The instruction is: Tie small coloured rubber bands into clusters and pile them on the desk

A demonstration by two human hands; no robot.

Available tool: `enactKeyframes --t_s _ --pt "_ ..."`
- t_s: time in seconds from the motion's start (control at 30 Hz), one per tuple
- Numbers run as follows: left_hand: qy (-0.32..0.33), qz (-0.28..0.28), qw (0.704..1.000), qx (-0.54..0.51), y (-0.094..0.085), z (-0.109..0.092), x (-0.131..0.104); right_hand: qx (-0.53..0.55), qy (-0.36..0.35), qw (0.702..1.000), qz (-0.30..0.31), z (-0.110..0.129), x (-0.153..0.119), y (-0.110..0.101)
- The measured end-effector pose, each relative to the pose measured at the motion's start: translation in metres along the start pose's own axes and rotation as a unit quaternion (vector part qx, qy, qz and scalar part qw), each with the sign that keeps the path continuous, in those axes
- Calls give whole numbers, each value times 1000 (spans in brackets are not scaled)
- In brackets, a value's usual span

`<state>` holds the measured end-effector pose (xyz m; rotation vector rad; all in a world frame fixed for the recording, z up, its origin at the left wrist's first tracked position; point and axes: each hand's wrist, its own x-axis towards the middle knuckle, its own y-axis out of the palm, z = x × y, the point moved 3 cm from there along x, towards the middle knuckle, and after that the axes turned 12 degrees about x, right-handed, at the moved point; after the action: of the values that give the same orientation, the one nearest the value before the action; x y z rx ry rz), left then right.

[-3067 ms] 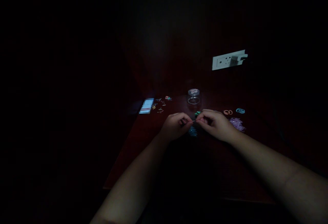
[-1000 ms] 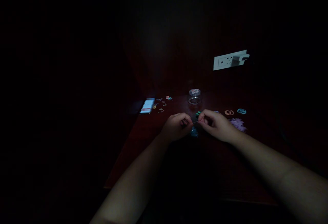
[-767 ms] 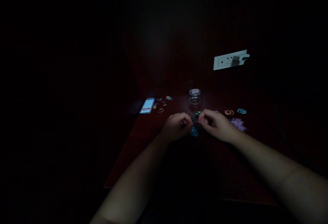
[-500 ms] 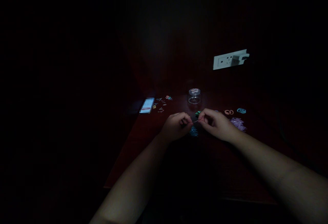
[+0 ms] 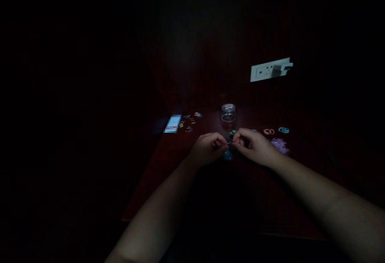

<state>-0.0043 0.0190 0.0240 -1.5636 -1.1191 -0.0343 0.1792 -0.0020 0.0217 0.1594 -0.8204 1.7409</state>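
Over the dark red table, my left hand [image 5: 209, 147] pinches one end of a small thin pale strip [image 5: 229, 143]. My right hand [image 5: 251, 144] pinches the other end, so the strip spans the narrow gap between my fingertips; its exact kind is too small to make out. Just below lies a pile of small blue clear pieces [image 5: 227, 155], partly hidden by my left hand. Green pieces [image 5: 232, 133] show behind my fingertips. A heap of purple pieces [image 5: 279, 145] sits beside my right wrist.
A lidded clear jar [image 5: 228, 114] stands behind my hands. Orange bands [image 5: 268, 132] and teal bands [image 5: 283, 130] lie to the right. At the left are a lit phone [image 5: 172, 124] and scattered small pieces [image 5: 189, 128]. A wall socket [image 5: 267, 70] holds a plug.
My fingertips have drawn slightly closer together, and the strip between them shows shorter. Everything on the table stays in place.
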Motion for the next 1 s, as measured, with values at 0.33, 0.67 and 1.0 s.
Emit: enactKeyframes --t_s 0.33,0.67,1.0 --pt "-15 -1 1000 -10 -1 -2 1 -12 -18 1000 7 0 0 0" --pt "-14 2 1000 -10 -2 -2 0 -10 -23 1000 15 0 0 1" --pt "-20 4 1000 -15 -2 -3 1 -11 -25 1000 14 -1 0 1"
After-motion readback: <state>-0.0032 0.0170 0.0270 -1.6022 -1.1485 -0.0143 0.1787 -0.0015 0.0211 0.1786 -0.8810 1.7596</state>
